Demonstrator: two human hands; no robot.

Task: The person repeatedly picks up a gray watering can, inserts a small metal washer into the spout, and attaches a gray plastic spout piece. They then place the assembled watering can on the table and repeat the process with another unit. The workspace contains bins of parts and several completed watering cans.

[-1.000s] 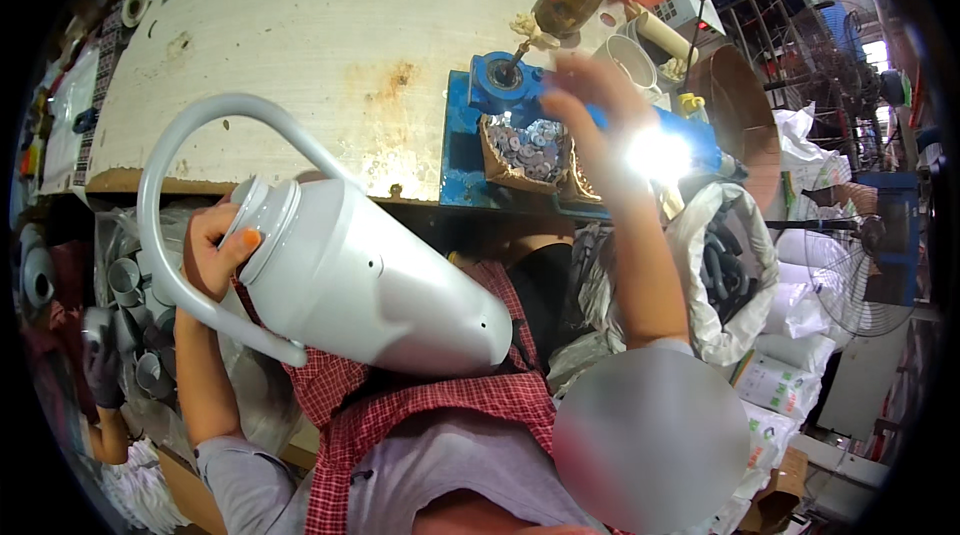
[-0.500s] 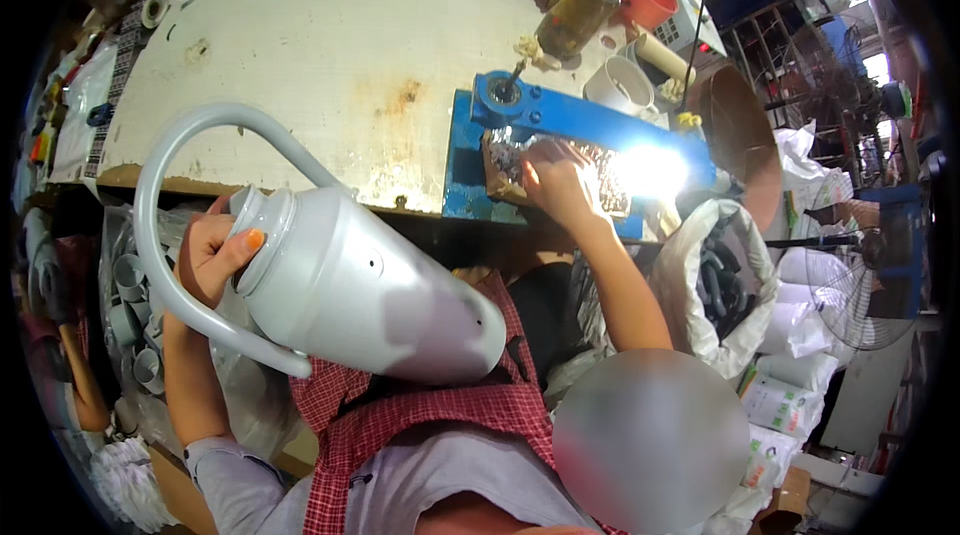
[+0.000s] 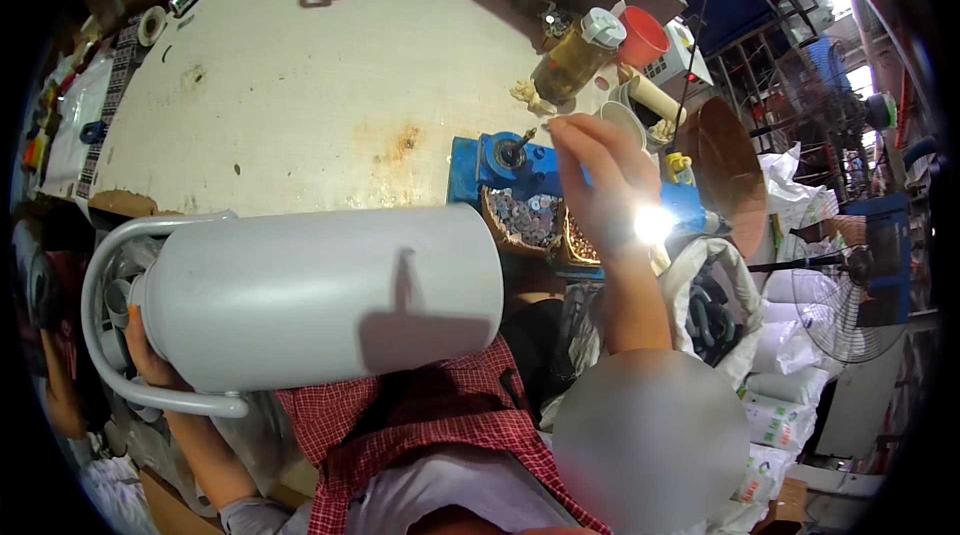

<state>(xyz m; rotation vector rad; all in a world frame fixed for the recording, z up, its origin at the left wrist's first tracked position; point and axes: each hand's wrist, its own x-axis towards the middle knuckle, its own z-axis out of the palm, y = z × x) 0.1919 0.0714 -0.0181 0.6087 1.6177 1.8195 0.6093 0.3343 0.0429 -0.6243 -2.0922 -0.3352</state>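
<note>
A light grey jug lies sideways across my lap, its base toward the right. Its long curved handle loops around the neck end at the left. My left hand grips the jug at that end, and most of its fingers are hidden. My right hand is raised over a blue metal fixture, thumb and fingers pinched together beside the upright spindle. Anything between those fingertips is too small to make out. Below this hand are an open box of grey washers and a box of small copper-coloured parts.
A bright lamp shines by my right wrist. Behind the fixture stand a bottle of yellowish liquid, a red cup and a white cup. A white sack of dark handles and a fan are at the right.
The jug has swung from tilted to nearly level, its base turning toward the table. My right hand has left the small-parts boxes and risen beside the spindle.
</note>
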